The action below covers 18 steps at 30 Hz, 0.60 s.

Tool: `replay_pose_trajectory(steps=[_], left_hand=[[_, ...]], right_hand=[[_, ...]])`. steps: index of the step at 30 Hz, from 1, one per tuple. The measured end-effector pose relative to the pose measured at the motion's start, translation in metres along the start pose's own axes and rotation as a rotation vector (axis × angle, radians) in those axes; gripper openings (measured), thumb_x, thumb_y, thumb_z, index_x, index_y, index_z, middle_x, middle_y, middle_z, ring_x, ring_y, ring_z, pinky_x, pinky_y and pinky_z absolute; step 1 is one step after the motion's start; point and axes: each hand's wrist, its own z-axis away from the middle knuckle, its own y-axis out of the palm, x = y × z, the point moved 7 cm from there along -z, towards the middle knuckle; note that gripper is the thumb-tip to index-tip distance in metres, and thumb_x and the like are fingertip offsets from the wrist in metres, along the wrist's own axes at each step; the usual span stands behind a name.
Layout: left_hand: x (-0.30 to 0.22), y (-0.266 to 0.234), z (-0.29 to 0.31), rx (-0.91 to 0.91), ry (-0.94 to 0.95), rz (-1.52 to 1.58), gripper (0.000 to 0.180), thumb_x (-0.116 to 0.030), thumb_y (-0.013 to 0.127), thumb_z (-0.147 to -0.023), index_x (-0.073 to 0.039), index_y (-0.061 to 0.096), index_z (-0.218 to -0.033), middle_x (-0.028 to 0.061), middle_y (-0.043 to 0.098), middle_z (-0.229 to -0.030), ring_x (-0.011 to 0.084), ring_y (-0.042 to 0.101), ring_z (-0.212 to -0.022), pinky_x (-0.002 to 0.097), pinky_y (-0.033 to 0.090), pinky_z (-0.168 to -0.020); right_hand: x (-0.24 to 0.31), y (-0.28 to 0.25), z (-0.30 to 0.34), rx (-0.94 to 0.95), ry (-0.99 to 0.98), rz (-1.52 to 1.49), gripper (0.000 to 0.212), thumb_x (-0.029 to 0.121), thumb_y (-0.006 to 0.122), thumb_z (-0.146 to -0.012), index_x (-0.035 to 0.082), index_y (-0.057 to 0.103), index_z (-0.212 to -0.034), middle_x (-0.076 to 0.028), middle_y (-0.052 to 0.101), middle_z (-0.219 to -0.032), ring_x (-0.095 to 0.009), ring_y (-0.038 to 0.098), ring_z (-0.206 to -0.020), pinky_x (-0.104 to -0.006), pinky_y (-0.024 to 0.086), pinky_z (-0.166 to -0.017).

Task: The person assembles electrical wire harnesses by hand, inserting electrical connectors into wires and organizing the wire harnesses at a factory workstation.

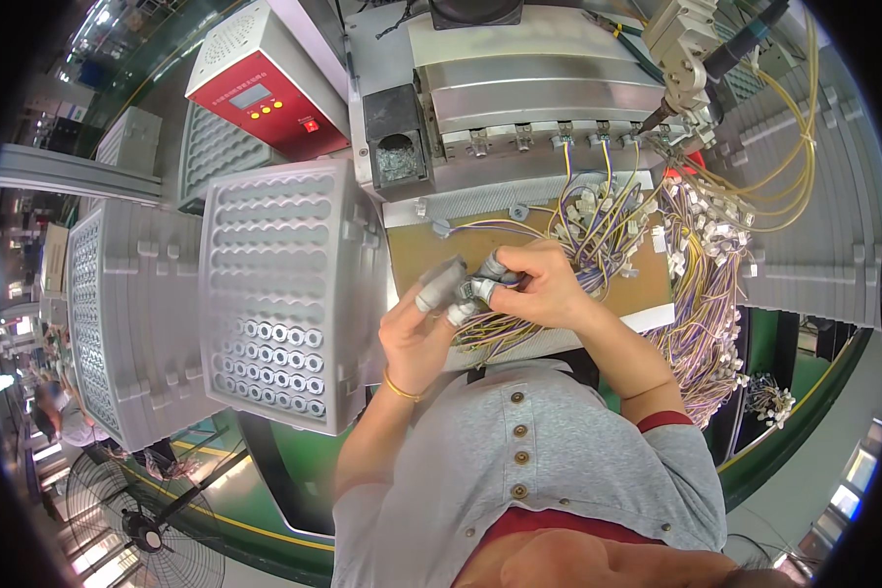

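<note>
My right hand [544, 282] pinches a small grey part [468, 291] between covered fingertips, above the brown work board [416, 250]. My left hand [416, 331] is close against the same part from the other side. Its index finger is smeared by motion, so its grip on the part is unclear. Pale grey covers wrap several fingertips on both hands. Under and behind the hands lies a bunch of yellow, white and purple wires [505, 328] with white connectors [598, 211]. Beyond them, a metal fixture [549, 103] holds wire ends in clips along its front.
A grey tray [343, 294] with rows of round metal parts stands at left. Behind it is a red-and-white control box [274, 103]. A jointed tool head [691, 78] hangs at upper right, above a large wire bundle [701, 294]. A floor fan [142, 529] stands lower left.
</note>
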Motion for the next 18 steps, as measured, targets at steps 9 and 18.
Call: replay_pose_trajectory(steps=[9,18], left_hand=[[0.01,0.001,0.005,-0.012,-0.16,0.222,0.038,0.008,0.061,-0.072,0.007,0.052,-0.109,0.0139,0.053,-0.112,0.0194,0.052,-0.1,0.0303,0.044,-0.084],[0.012,0.003,0.006,-0.003,-0.156,0.285,0.037,0.007,0.06,-0.073,0.006,0.052,-0.11,0.0135,0.053,-0.112,0.0181,0.052,-0.099,0.0295,0.044,-0.084]], right_hand=[[-0.005,-0.001,0.006,0.009,0.109,-0.167,0.01,0.004,0.063,-0.069,-0.001,0.055,-0.065,0.0,0.051,-0.054,-0.003,0.042,-0.047,-0.0201,0.033,-0.04],[-0.008,-0.001,0.007,0.003,0.097,-0.152,0.01,0.004,0.063,-0.069,-0.001,0.055,-0.065,0.0,0.05,-0.052,-0.003,0.041,-0.046,-0.0202,0.032,-0.04]])
